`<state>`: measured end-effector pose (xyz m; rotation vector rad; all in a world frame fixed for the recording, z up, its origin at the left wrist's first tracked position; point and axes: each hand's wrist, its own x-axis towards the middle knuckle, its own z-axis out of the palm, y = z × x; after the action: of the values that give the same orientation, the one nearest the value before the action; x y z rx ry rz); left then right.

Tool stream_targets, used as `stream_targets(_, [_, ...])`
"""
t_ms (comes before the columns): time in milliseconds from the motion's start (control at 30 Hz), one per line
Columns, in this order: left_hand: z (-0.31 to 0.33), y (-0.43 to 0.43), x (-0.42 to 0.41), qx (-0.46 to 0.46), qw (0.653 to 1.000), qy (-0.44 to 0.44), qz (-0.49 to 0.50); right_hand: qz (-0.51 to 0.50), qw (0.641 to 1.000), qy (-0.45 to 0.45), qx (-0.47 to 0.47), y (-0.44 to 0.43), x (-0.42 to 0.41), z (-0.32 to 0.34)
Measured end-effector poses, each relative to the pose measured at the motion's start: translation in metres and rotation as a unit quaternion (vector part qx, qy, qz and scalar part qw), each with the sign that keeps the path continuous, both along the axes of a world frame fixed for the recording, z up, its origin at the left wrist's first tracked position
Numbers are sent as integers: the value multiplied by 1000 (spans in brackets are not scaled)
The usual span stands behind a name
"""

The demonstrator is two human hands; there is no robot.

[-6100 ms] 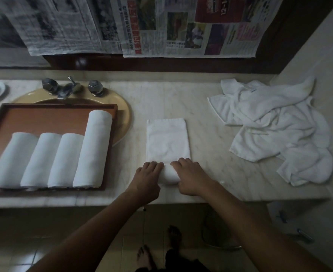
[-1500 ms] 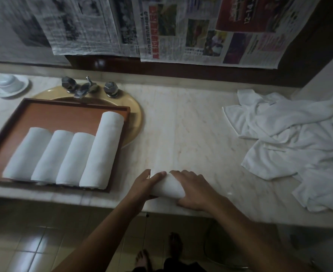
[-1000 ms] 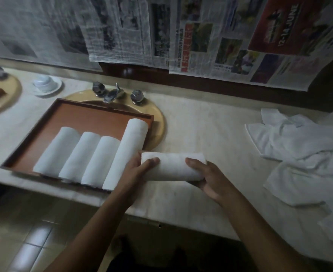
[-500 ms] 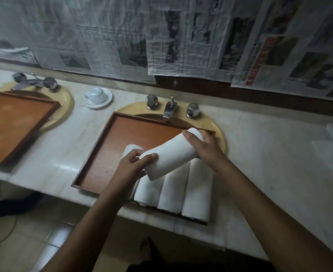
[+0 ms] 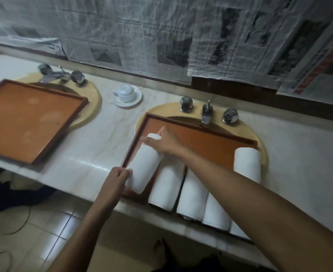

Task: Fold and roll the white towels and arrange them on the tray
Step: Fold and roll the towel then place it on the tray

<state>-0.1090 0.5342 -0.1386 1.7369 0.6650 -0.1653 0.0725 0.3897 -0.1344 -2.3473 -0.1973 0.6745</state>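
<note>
Marble counter [image 5: 106, 146] bears the brown tray [image 5: 201, 142], where the left hand [image 5: 114, 183], fingers curled on the near end, and the right hand [image 5: 161, 143], cupped over the far end, hold the rolled towel [image 5: 144, 165] at the tray's left side, probably to square it beside the other rolls [image 5: 167, 189].

Pretty dim in here. Pale marble counter [image 5: 110, 138], newspapers [image 5: 142, 32] covering wall behind it, two yellow sinks [image 5: 162, 110] sunk into it, white cup [image 5: 126, 92] on top, tiled floor [image 5: 50, 228] below.
</note>
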Motion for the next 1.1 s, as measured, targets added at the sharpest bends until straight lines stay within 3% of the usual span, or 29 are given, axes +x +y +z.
stream_targets(200, [-30, 10, 1, 125, 985, 67, -95, 99, 984, -10, -151, 21, 0, -23])
stream_targets(400, [-23, 5, 23, 160, 972, -29, -170, 127, 977, -6, -174, 12, -1, -14])
stream_targets(567, [-25, 7, 40, 219, 950, -21, -222, 58, 990, -48, -120, -46, -27, 7])
stream_targets(700, [-28, 6, 48, 230, 945, 5, -233, 11, 984, -80, -160, -104, -63, 13])
stream_targets(1100, [-34, 9, 50, 60, 972, 51, -220, 42, 972, -90, -211, -131, -98, -4])
